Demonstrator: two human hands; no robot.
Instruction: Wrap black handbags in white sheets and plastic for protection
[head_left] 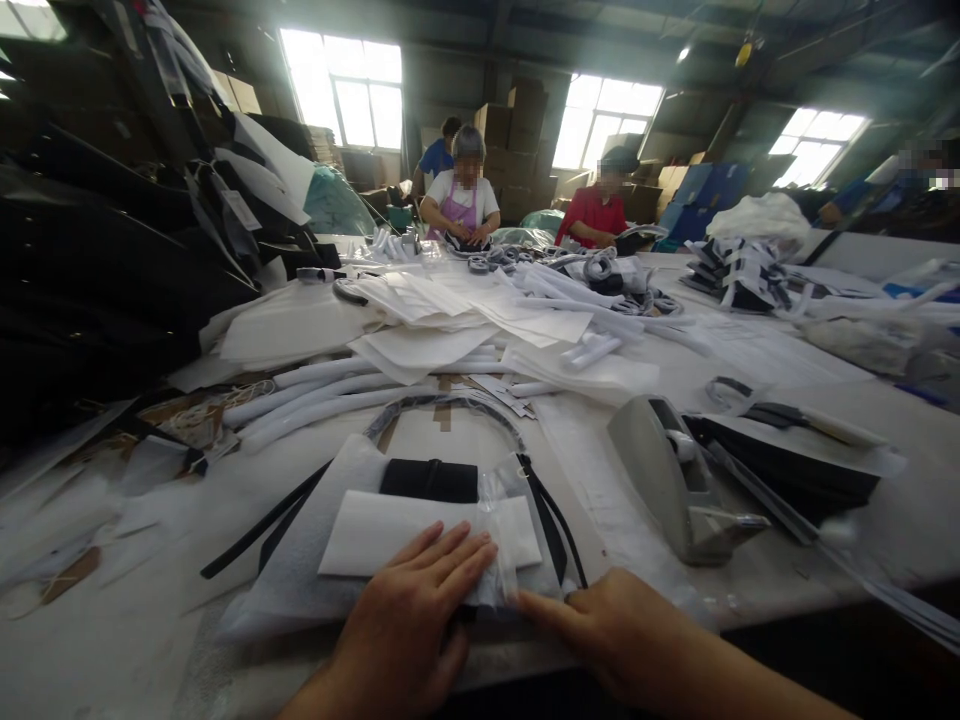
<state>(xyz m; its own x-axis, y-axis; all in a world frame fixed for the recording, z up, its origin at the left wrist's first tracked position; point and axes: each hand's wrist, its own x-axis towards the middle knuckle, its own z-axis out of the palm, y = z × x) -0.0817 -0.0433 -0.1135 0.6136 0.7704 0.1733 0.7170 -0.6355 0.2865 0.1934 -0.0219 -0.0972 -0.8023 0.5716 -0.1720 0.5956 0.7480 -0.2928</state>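
Observation:
A black bag [561, 545] with an arched, plastic-wrapped handle [450, 400] lies before me, mostly covered by thin white wrapping sheet [300, 535]. On it rest a dark rolled strap piece [429, 480] and a folded white pad [367, 535]. Clear tape [501, 520] runs down over the pad's right part. My left hand [431, 590] lies flat on the pad beside the tape, fingers stretched and holding nothing. My right hand [607, 620] reaches one stretched finger to the tape's lower end; its other fingers are curled and partly hidden.
A grey tape dispenser [667, 480] stands to the right, near another black bag piece [787, 475]. White sheets [450, 310] and foam tubes [322, 395] pile up ahead. Black bags [112, 280] heap at left. Two people [465, 200] [600, 210] work across the table.

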